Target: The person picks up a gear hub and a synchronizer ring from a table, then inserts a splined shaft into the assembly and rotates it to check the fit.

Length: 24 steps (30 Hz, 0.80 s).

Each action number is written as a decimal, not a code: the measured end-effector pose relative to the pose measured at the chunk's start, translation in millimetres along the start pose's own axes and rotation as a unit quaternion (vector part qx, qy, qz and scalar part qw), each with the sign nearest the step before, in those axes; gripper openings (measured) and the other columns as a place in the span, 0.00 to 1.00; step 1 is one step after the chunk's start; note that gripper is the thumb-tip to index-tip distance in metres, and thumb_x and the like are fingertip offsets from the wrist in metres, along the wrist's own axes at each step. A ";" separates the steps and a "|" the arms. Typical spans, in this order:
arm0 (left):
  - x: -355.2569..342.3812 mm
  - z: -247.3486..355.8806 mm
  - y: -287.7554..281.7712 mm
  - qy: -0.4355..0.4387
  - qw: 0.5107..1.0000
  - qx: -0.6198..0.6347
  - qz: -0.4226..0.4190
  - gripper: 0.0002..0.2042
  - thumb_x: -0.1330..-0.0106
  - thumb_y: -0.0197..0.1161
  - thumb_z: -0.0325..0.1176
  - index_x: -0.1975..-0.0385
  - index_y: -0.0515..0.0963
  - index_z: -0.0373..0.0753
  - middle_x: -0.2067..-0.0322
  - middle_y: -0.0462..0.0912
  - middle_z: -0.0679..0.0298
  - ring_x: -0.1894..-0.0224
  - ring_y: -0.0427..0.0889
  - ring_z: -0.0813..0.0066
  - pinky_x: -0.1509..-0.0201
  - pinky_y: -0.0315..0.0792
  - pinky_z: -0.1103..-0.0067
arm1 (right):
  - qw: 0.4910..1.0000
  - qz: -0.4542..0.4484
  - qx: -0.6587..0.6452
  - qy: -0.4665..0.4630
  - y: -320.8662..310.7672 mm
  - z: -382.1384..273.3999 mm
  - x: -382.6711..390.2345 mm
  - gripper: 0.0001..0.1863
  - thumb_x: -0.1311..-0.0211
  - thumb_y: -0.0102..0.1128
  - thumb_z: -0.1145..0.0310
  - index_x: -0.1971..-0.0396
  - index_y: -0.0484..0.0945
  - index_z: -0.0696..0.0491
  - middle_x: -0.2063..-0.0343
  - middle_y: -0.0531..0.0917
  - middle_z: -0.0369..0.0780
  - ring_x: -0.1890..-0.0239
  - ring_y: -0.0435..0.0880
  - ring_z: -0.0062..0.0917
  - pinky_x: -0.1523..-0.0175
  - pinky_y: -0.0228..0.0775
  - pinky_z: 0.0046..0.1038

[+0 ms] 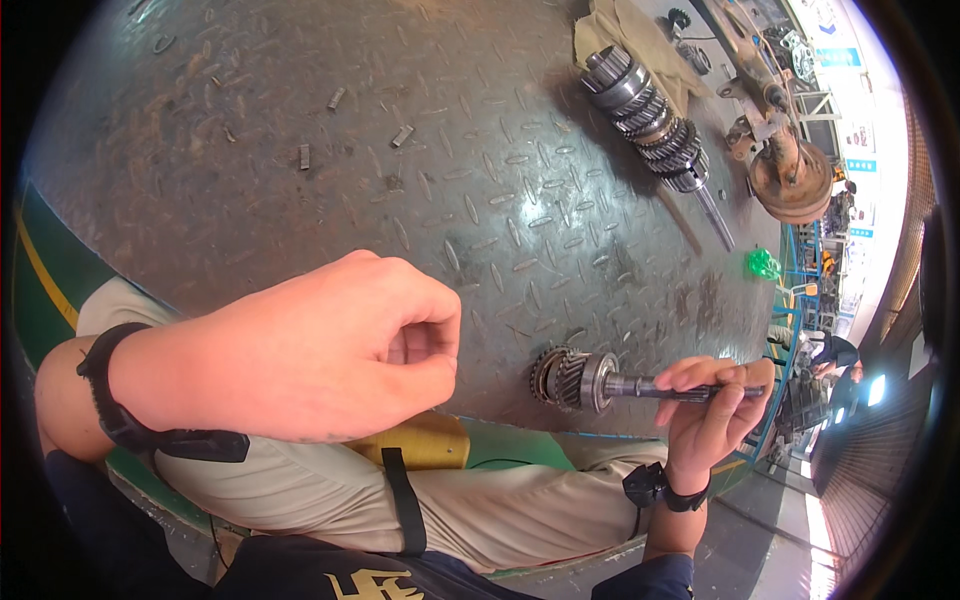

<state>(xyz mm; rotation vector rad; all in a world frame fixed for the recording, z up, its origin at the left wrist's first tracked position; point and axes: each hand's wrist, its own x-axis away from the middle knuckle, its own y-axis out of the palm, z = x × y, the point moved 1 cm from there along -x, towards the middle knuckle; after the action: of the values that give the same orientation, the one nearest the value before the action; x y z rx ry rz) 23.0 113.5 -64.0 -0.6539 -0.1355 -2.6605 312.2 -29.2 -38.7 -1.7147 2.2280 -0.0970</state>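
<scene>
My right hand is closed around the splined thin end of a gear shaft. At the shaft's other end sit toothed gears and a ring-shaped bearing, by the near edge of the metal table. My left hand is raised at the left, its fingers curled and the thumb tip meeting the index finger. Whatever it may pinch is hidden. Farther off lies a bigger shaft carrying a stack of several gears, its thin end pointing toward me.
Small metal pieces lie scattered on the far left of the tabletop. A tan cloth lies behind the bigger shaft. To the right are a rusty drum-shaped part and a green object. Another person is in the background.
</scene>
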 end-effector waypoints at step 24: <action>18.1 -7.8 -9.6 0.018 1.000 0.017 0.013 0.05 0.38 0.57 0.27 0.72 0.76 0.31 0.80 0.76 0.67 0.76 0.73 0.85 0.71 0.69 0.84 | 0.995 -0.037 0.094 0.010 35.3 -14.6 -27.5 0.12 0.27 0.48 0.63 0.64 0.59 0.54 0.78 0.81 0.49 0.75 0.84 0.31 0.82 0.67 0.17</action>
<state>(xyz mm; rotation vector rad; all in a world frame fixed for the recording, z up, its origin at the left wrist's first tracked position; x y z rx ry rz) 1.1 114.4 -62.5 -0.5941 -0.1600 -2.6369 281.2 4.5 -27.9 -1.7001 2.0947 -0.3329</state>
